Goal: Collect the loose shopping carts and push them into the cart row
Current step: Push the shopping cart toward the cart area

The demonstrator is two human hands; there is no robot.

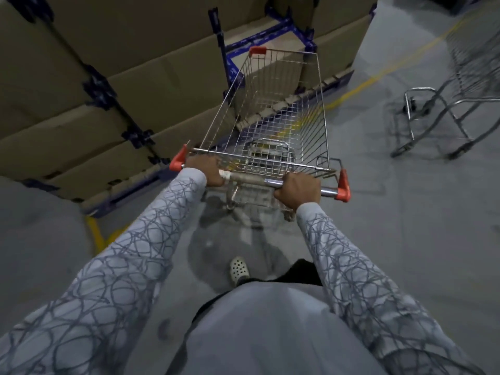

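1. Nearest the camera are one white shoe (239, 267) on the grey floor (405, 239) and two patterned sleeves reaching forward.
2. The left grip (205, 171) is curled fully round the left part of the handle (251, 180), and the right grip (297, 186) is curled round its right part. Both are closed on the bar and hold nothing else.
3. The cart (270, 117) stands on the floor directly ahead of the person, its basket empty and its nose near the stacked boxes (108, 77) on the left.
4. Further off, at the right edge, is a second cart (460, 77), blurred and cut by the frame. I cannot tell whether it is loose or the end of the row.
5. A yellow line (378, 74) runs across the floor between the two carts.
6. Progress, as a judgement: one cart is collected and under control but not yet nested into anything. Steering it to the row and pushing it in is left, and other loose carts may remain out of view.
7. Count: two grips, two carts, one shoe, and three red caps on the held cart.
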